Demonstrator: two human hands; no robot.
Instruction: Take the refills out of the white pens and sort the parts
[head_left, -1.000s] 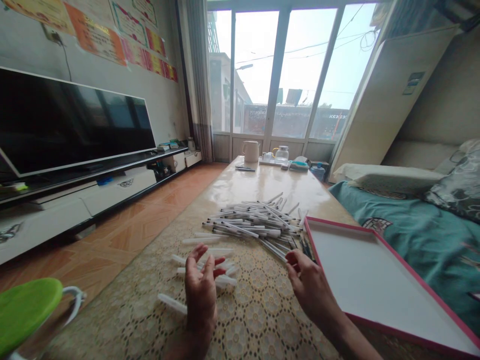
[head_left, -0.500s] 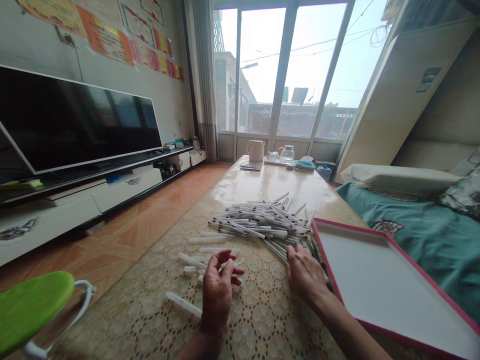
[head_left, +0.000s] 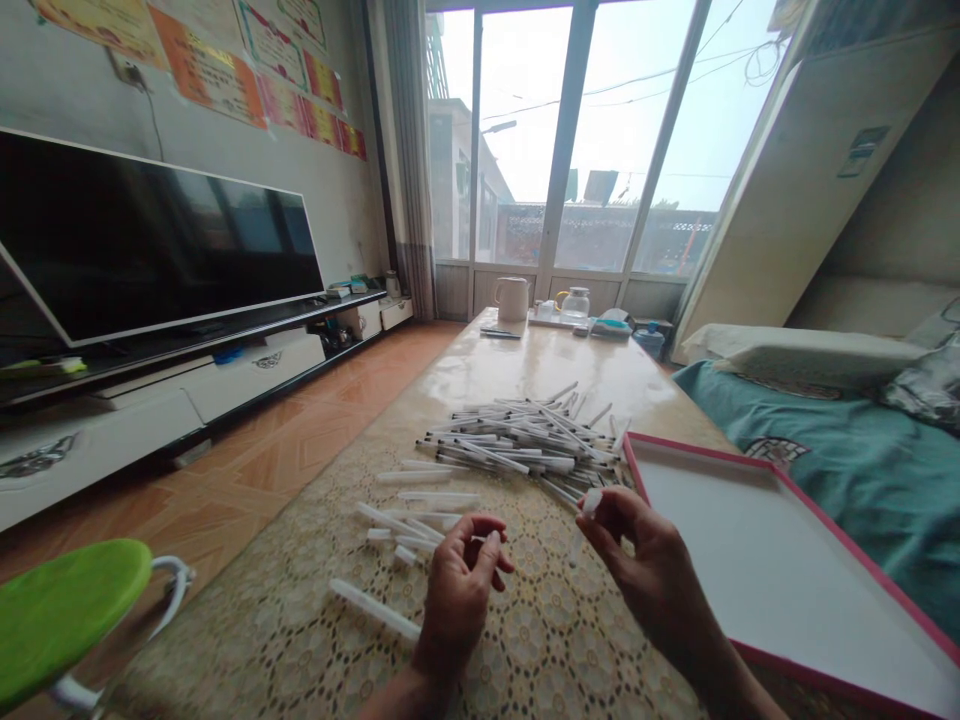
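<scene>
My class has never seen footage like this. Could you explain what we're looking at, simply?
There is no machine here, just a person's two bare hands. The camera is worn on their head, looking forward and down. The right hand pinches a small whitish piece; whether the curled left hand holds anything is unclear. On the flower-patterned table lie a pile of slim white pens, translucent tubes and a shallow pink-rimmed tray. A pitcher stands farther back.
</scene>
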